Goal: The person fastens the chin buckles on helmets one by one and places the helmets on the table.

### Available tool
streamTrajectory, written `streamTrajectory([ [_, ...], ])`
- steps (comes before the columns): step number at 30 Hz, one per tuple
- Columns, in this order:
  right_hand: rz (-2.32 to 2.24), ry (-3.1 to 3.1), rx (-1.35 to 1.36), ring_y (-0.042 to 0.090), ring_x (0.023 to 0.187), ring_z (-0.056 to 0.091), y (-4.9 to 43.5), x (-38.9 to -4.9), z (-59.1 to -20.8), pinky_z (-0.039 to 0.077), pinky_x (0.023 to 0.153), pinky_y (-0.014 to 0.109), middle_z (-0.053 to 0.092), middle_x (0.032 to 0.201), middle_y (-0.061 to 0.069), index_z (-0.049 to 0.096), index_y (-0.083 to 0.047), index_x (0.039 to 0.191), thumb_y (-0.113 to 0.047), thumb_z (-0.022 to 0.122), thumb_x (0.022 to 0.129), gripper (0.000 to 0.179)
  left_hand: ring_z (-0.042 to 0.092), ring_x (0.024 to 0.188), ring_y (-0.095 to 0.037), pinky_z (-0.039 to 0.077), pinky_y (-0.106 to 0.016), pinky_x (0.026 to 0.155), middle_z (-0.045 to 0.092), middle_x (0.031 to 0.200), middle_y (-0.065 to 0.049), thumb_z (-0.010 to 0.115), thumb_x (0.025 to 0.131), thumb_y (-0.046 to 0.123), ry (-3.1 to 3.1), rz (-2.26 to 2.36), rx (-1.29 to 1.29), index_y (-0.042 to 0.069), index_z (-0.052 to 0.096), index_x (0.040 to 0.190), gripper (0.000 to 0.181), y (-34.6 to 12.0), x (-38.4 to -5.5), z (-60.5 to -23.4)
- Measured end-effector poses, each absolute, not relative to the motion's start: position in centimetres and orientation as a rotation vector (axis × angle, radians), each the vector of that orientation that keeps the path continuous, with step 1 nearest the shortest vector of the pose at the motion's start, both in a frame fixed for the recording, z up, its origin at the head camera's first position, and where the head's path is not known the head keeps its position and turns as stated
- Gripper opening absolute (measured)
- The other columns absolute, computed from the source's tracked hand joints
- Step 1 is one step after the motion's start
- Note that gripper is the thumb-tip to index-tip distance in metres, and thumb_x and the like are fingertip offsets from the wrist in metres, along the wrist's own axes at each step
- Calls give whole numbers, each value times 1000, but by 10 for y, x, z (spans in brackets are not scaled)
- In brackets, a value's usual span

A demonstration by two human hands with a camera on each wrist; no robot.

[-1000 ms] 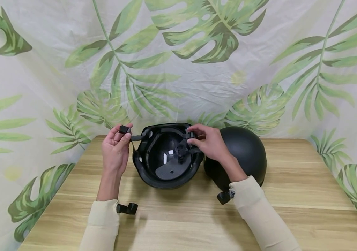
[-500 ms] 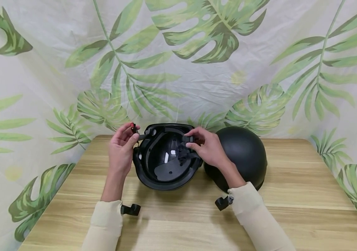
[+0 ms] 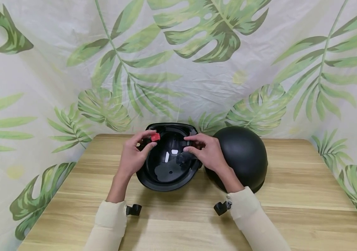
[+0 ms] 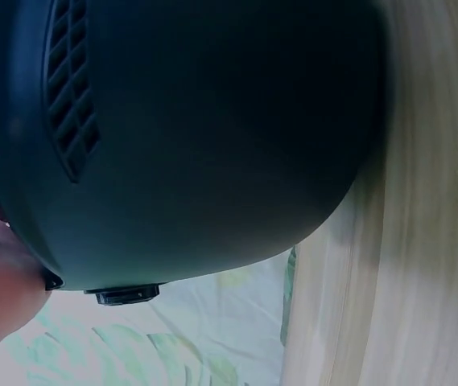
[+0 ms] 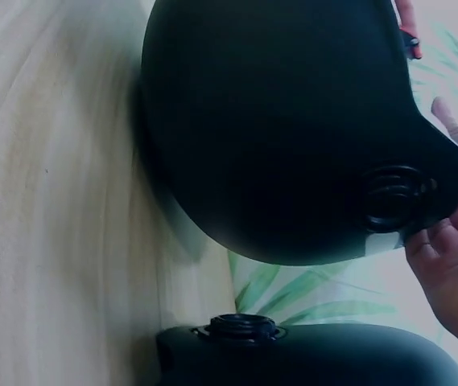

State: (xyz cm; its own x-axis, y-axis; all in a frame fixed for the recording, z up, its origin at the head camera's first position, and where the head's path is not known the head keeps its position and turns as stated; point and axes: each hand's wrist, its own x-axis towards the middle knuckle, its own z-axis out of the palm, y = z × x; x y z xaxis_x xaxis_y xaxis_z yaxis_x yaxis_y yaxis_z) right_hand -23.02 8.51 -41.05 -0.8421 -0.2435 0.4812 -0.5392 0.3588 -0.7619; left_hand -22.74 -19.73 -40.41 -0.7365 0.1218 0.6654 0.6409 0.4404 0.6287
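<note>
An upturned black helmet (image 3: 168, 184) rests on the wooden table, its hollow inside facing up. Over its left side, my left hand (image 3: 132, 155) pinches a red-and-black strap buckle (image 3: 155, 136) between thumb and fingers. On the opposite side my right hand (image 3: 209, 151) holds the black buckle end (image 3: 187, 143) of the other chin strap, close to the rim. A small gap separates the two buckle parts. In the left wrist view the helmet's shell (image 4: 212, 161) covers most of the hand; the right wrist view shows fingers (image 5: 446, 241) at its edge.
A second black helmet (image 3: 242, 153) sits dome up just right of the first, beneath my right forearm. The wooden table (image 3: 178, 226) ends at a leaf-patterned cloth (image 3: 203, 87) hanging behind. Black wrist-camera mounts (image 3: 133, 210) stick out from both sleeves.
My left hand has moved right, bringing its buckle over the helmet and turning its red part into view. The right hand has shifted slightly, still holding its strap end.
</note>
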Motion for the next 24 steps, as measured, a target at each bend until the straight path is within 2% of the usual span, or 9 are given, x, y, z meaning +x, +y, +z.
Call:
streamTrajectory([
  [5, 1364, -2443, 734, 13, 72, 58, 94, -226, -406, 49, 67, 25, 76, 101, 4, 80, -12, 128, -19, 84, 94, 35, 72, 96, -24, 52, -19, 85, 80, 114, -13, 86, 88, 0, -2224, -1117, -725, 6, 78, 119, 32, -195, -226, -404],
  [11, 1262, -2582, 915, 13, 71, 52, 111, -222, -391, 46, 70, 27, 73, 103, 4, 74, -11, 138, -13, 77, 99, 39, 74, 106, -28, 57, -40, 95, 80, 112, -10, 87, 86, 0, -2258, -1008, -804, 7, 80, 117, 32, -193, -227, -401],
  [13, 1236, -2609, 946, 13, 72, 52, 116, -221, -388, 46, 71, 28, 74, 105, 4, 74, -11, 138, -10, 77, 99, 39, 74, 105, -28, 57, -43, 95, 80, 111, -10, 88, 85, 0, -2267, -999, -810, 6, 80, 116, 32, -193, -227, -401],
  [18, 1233, -2633, 925, 14, 89, 71, 118, -219, -384, 59, 82, 33, 79, 111, 5, 75, -10, 131, -10, 79, 98, 34, 75, 104, -28, 57, -43, 94, 81, 110, -9, 89, 84, -1, -2278, -997, -813, 7, 81, 114, 33, -192, -227, -402],
  [20, 1247, -2619, 886, 15, 94, 75, 116, -219, -386, 61, 83, 34, 80, 108, 5, 75, -9, 127, -12, 80, 97, 31, 75, 103, -28, 57, -43, 94, 81, 109, -9, 90, 83, -1, -2282, -997, -819, 7, 81, 114, 33, -191, -226, -403],
  [24, 1270, -2573, 794, 14, 86, 74, 109, -218, -392, 60, 77, 30, 81, 100, 3, 77, -11, 120, -15, 83, 95, 26, 75, 103, -27, 58, -45, 92, 81, 110, -9, 90, 84, 0, -2289, -983, -839, 6, 81, 116, 34, -189, -225, -402],
])
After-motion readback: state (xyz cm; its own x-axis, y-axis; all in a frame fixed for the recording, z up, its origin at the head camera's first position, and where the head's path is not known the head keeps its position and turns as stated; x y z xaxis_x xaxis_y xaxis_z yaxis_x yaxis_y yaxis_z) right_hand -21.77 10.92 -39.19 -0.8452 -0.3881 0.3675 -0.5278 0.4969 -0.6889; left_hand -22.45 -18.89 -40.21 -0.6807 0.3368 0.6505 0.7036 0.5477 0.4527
